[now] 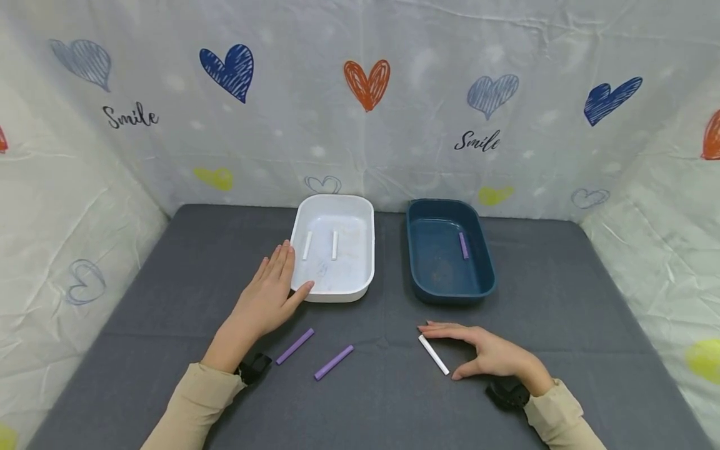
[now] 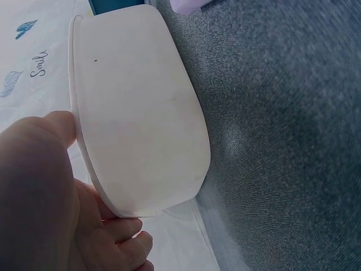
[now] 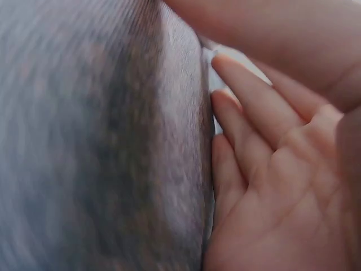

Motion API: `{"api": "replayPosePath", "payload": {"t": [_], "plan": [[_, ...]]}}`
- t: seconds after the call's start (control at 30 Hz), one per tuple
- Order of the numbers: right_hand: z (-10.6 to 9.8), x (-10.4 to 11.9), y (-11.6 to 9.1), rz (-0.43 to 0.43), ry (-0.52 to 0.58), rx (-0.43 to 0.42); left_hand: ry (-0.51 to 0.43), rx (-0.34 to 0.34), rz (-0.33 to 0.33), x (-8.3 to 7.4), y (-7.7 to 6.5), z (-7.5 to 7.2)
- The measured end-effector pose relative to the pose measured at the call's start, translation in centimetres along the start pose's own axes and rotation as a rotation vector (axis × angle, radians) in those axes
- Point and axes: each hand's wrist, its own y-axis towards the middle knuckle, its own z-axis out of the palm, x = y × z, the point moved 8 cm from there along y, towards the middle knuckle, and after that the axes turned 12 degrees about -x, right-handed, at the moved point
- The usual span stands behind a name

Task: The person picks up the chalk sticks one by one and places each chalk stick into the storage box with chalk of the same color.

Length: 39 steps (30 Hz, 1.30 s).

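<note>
My left hand (image 1: 264, 297) rests at the near left corner of a white plastic tub (image 1: 337, 296), fingers straight along its side and thumb over the rim. The left wrist view shows the thumb on the rim of the white tub (image 2: 141, 113) and fingers by its corner. On the grey cloth to the right lies a white chalk stick (image 1: 434, 355). My right hand (image 1: 492, 353) spans it, thumb and fingers spread apart, fingertips right at its two ends. That chalk is hidden in the right wrist view, where the palm and fingers (image 3: 242, 118) come close to the cloth.
Two purple chalk sticks (image 1: 334, 362) lie on the cloth between the hands. Inside the white tub are two white chalk sticks (image 1: 334, 245). A dark blue tub (image 1: 453, 296) stands to its right, holding one purple chalk stick (image 1: 464, 245). Printed curtain hangs behind.
</note>
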Motion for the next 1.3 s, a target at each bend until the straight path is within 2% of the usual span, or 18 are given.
{"api": "replayPosePath", "payload": {"t": [0.2, 0.5, 0.73, 0.8, 0.93, 1.3], "plan": [[0.0, 0.1, -0.1, -0.038, -0.019, -0.025, 0.006, -0.007, 0.006, 0.0, 0.1, 0.1], [0.3, 0.1, 0.1, -0.035, -0.006, -0.033, 0.003, -0.012, 0.001, 0.2, 0.0, 0.0], [0.5, 1.1, 0.2, -0.149, -0.036, -0.034, -0.002, -0.013, 0.002, 0.2, 0.1, 0.0], [0.5, 1.1, 0.2, -0.155, -0.043, -0.035, -0.005, -0.015, 0.004, 0.2, 0.1, -0.1], [0.5, 0.9, 0.1, -0.153, -0.050, -0.037, 0.001, -0.013, 0.005, 0.2, 0.1, 0.0], [0.3, 0.6, 0.2, -0.052, -0.046, -0.073, -0.003, -0.009, -0.003, 0.1, -0.1, 0.1]]}}
